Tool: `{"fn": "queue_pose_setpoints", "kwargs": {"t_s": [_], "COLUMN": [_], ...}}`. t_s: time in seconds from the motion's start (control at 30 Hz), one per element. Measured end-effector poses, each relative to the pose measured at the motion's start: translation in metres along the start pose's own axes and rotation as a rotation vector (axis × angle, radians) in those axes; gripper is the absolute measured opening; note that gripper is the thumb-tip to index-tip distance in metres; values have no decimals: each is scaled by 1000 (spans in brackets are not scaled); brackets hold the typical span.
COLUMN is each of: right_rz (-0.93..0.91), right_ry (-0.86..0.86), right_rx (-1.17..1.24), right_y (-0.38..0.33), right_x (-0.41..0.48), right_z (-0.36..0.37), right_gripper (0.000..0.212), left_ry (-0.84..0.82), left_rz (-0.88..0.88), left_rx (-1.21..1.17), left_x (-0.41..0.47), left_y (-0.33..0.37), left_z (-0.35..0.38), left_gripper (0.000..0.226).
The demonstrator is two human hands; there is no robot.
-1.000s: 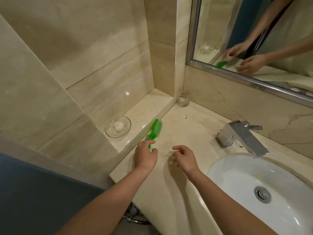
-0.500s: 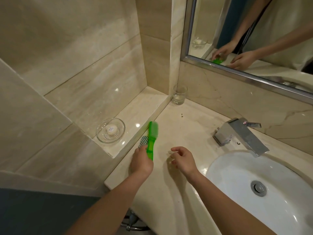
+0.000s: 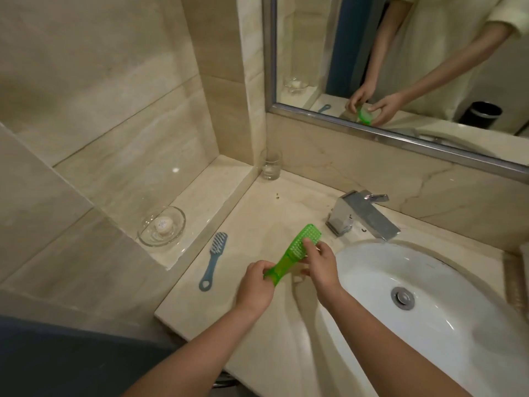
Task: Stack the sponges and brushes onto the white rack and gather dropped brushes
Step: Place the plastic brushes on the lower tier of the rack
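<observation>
Translucent green plastic brush (image 3: 296, 253) is held over the beige marble counter (image 3: 257, 207). The left hand (image 3: 254, 285) pinches its handle; the right hand (image 3: 322, 267) grips the bristle head, partly hiding it. At its nine o'clock lies a slate-blue plastic brush (image 3: 213, 260). The print on the round white soap (image 3: 163, 224) is unreadable.

The scrub brush (image 3: 292, 255) is hanging over the worktop (image 3: 257, 213), just left of the basin (image 3: 429, 296). The left grip (image 3: 254, 287) is holding its near end and the right grip (image 3: 320, 267) its far, bristled end. Left of it, the loop-handled brush (image 3: 213, 260) is lying on the worktop along the foot of the raised ledge (image 3: 206, 190). A glass dish (image 3: 161, 226) is sitting on that ledge with a round soap (image 3: 163, 224) in it. A tumbler (image 3: 270, 164) is standing in the back corner. The faucet (image 3: 360, 214) is sitting behind the basin, under the mirror (image 3: 400, 67).
</observation>
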State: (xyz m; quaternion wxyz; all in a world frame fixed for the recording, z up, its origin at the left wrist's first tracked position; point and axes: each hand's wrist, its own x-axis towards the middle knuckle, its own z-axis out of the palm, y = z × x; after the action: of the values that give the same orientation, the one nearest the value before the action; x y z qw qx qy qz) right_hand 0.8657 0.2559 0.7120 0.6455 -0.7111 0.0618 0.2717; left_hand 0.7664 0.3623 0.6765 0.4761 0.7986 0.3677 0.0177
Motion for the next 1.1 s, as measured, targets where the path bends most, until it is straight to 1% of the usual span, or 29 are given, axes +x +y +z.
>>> {"fn": "queue_pose_setpoints", "kwargs": {"t_s": [0.07, 0.13, 0.23, 0.4, 0.47, 0.53, 0.73, 0.97, 1.1], "right_rz": [7, 10, -1, -12, -10, -5, -2, 2, 10], "right_ry": [69, 88, 91, 155, 168, 182, 270, 385, 437], "right_rx": [51, 72, 63, 114, 121, 117, 84, 88, 112], "right_y": [-2, -2, -2, -1, -1, 1, 16, 36, 49], "right_x": [-5, -12, -25, -54, -67, -80, -115, -152, -171], "right_z": [-18, -37, -66, -129, -156, -185, -268, -352, -393], "right_gripper": [32, 23, 23, 22, 21, 22, 29, 30, 33], "left_ry": [-29, -71, -172, -341, -420, -475, -559, -644, -693], "left_rz": [2, -5, -34, -28, -22, -3, 103, 173, 198], "left_rx": [-48, -121, -283, -366, -350, -325, -220, -100, -93], "left_x": [-7, -16, -30, -60, -75, -93, -145, -197, -226], "left_y": [10, 25, 50, 97, 114, 127, 158, 181, 193], "left_z": [10, 20, 40, 87, 105, 124, 189, 255, 285], "left_gripper": [21, 19, 13, 32, 41, 44, 37, 47, 43]}}
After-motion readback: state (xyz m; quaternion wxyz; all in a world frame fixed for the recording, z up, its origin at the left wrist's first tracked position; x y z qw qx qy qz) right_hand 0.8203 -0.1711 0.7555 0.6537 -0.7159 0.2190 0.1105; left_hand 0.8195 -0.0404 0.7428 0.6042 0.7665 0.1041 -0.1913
